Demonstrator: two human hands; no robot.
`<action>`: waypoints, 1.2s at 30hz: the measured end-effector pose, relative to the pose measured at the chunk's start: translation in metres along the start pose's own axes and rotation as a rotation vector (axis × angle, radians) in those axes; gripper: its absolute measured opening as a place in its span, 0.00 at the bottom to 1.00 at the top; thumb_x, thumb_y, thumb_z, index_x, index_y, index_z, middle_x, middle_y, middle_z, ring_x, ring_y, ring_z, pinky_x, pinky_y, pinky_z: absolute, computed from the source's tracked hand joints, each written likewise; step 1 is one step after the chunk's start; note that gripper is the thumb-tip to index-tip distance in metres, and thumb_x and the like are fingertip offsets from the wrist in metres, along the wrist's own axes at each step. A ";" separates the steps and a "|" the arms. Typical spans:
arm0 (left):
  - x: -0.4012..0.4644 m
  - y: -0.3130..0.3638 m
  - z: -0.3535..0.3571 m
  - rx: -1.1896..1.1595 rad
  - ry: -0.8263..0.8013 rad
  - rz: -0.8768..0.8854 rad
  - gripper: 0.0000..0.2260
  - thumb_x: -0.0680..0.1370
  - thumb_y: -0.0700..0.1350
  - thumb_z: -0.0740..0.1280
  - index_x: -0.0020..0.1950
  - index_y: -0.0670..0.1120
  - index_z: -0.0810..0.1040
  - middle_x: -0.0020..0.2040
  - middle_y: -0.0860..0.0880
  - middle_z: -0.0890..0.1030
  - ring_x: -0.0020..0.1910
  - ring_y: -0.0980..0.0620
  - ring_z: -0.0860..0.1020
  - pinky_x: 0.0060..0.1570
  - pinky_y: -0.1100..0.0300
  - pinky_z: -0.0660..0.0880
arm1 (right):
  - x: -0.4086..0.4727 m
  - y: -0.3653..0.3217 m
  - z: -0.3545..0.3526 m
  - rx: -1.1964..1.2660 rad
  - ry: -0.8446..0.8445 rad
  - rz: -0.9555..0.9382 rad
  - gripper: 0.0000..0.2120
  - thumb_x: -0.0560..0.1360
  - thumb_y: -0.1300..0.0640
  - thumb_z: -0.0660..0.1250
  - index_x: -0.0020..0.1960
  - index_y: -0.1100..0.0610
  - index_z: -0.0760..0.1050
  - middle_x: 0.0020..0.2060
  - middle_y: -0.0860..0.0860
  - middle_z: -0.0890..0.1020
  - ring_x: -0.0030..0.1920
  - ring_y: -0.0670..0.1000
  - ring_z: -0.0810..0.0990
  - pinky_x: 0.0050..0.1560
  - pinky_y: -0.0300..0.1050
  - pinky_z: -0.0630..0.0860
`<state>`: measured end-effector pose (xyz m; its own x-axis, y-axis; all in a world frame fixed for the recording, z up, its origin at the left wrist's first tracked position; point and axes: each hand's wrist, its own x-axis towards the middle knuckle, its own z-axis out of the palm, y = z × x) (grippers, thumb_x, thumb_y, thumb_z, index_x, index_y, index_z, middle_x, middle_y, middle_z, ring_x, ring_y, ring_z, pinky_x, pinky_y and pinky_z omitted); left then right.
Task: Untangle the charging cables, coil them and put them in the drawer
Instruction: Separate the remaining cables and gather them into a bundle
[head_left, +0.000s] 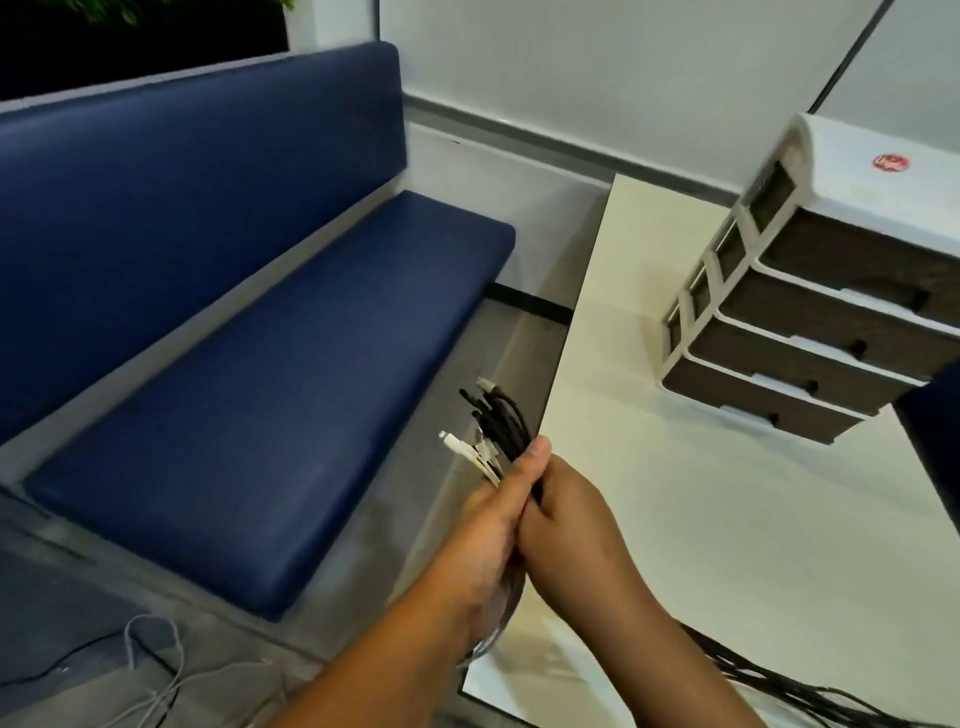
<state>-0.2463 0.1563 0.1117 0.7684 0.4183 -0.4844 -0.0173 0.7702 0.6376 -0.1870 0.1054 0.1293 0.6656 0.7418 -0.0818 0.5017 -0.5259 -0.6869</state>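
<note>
Head view is showing you gripping a bundle of charging cables (501, 423) with both hands, just past the near left edge of the white table (701, 519). Your left hand (493, 519) is wrapping its fingers around the bundle, with the thumb pressing along the top of the black strands. Your right hand (571, 519) is closing around the same bundle just behind the left, its fingers curling under where you cannot see their tips. Black and white connector ends are fanning out above your left thumb, pointing toward the blue bench (260, 364). The remaining lengths are trailing down under your wrists, and a run of black cable (779, 686) is lying across the near corner of the table beside your right forearm. A drawer unit (805, 322) with four dark drawers is standing on the far right part of the table, well apart from your hands, and all its drawers are sitting closed. More loose wires (156, 670) are lying on the floor at the lower left, below the bench.
</note>
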 end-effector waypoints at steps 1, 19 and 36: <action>0.000 0.000 0.002 -0.001 0.015 0.013 0.21 0.72 0.58 0.69 0.60 0.47 0.79 0.53 0.48 0.85 0.54 0.52 0.82 0.64 0.51 0.73 | -0.004 0.000 0.000 -0.044 0.011 -0.020 0.11 0.79 0.53 0.56 0.52 0.53 0.76 0.44 0.49 0.83 0.45 0.50 0.81 0.47 0.50 0.78; -0.004 0.006 -0.012 -0.003 0.105 0.278 0.10 0.77 0.45 0.67 0.37 0.44 0.72 0.30 0.51 0.67 0.25 0.57 0.65 0.23 0.67 0.65 | -0.045 0.036 0.013 -0.231 -0.107 -0.274 0.18 0.73 0.32 0.41 0.41 0.46 0.57 0.30 0.45 0.67 0.36 0.53 0.74 0.30 0.40 0.61; -0.025 0.009 -0.005 0.049 -0.348 0.332 0.23 0.68 0.65 0.72 0.31 0.48 0.70 0.25 0.51 0.68 0.27 0.52 0.73 0.33 0.63 0.73 | -0.065 0.062 0.017 0.018 0.036 -0.463 0.08 0.80 0.41 0.56 0.50 0.44 0.67 0.38 0.42 0.72 0.38 0.43 0.73 0.36 0.36 0.71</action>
<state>-0.2687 0.1558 0.1264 0.8950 0.4452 -0.0267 -0.2735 0.5952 0.7556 -0.2089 0.0314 0.0801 0.3926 0.8817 0.2618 0.7414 -0.1350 -0.6574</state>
